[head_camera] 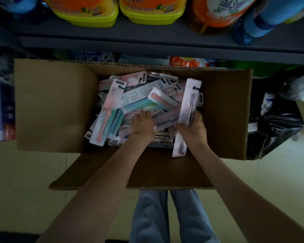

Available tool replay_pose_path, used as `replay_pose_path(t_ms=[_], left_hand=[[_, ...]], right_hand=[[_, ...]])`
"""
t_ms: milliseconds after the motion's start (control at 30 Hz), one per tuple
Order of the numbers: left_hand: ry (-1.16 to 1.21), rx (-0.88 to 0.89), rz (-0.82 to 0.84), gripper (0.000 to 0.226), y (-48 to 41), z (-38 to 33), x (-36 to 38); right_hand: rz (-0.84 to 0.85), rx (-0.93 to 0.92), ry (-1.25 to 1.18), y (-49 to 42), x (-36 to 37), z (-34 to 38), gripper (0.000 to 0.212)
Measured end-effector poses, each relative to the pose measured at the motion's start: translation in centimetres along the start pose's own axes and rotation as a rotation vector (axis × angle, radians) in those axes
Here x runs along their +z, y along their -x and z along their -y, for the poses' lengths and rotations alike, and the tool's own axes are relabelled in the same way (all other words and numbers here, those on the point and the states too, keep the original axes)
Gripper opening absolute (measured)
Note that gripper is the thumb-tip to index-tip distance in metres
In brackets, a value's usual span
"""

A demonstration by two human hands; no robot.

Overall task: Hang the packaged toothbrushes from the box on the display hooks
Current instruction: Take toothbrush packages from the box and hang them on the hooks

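Picking step, centre frame: right hand (191, 128) grips 1 lilac pack (189, 100), left hand (142, 124) delves in the box (56, 102), grip indeterminate; next, lift clear for hanging.

The left hand (142, 122) has its fingertips buried among the packaged toothbrushes (130, 100), so its hold cannot be told. The right hand (191, 125) covers the lower part of the lilac pack (189, 100) it grips. Print on the packs is too blurred to read (the shelf labels too). The orange jugs (84, 13) are cut off by the top edge. The black bag (274, 127) lies partly behind the box (54, 106).
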State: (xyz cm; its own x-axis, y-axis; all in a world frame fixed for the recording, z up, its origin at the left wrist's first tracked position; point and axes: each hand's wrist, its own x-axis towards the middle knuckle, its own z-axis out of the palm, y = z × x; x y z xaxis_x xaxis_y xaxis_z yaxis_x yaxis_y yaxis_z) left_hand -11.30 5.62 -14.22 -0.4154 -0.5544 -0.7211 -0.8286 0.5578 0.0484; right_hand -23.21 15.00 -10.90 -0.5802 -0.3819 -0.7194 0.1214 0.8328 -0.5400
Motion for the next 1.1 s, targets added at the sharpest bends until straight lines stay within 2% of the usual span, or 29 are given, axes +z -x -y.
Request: replay_pose_path(t_ms=[67,267,367,500,633,733,900,1100], left_hand=[[0.2,-0.043,0.018,0.071,1.9,0.1,-1.3],[0.564,-0.15,-0.035,0.071,10.5,0.4,-9.2],[0.65,-0.115,-0.056,0.073,16.0,-0.1,-14.2],[0.664,-0.006,-0.152,0.059,23.2,-1.2,-21.2],[0.673,0.119,-0.381,0.042,30.0,-3.3,-28.7],[0.661,0.238,-0.573,0.043,33.9,-4.8,-34.2],[0.724,0.372,-0.811,0.042,37.8,-7.0,-41.8],[0.785,0.489,-1.021,0.041,41.6,-10.8,-49.8]], right_hand=[[-0.019,-0.044,0.008,1.4,-1.3,0.9,0.068],[-0.124,-0.093,0.051,7.8,-6.8,6.3,0.064],[-0.128,-0.131,0.06,12.7,-10.2,9.9,0.067],[-0.193,-0.307,0.059,20.1,-15.3,15.3,0.063],[-0.332,-0.557,0.043,27.1,-19.6,20.6,0.065],[-0.427,-0.729,0.045,31.1,-22.4,24.1,0.068],[-0.546,-0.895,-0.02,36.5,-27.5,30.5,0.082],[-0.692,-1.078,-0.121,40.2,-34.9,36.5,0.081]])
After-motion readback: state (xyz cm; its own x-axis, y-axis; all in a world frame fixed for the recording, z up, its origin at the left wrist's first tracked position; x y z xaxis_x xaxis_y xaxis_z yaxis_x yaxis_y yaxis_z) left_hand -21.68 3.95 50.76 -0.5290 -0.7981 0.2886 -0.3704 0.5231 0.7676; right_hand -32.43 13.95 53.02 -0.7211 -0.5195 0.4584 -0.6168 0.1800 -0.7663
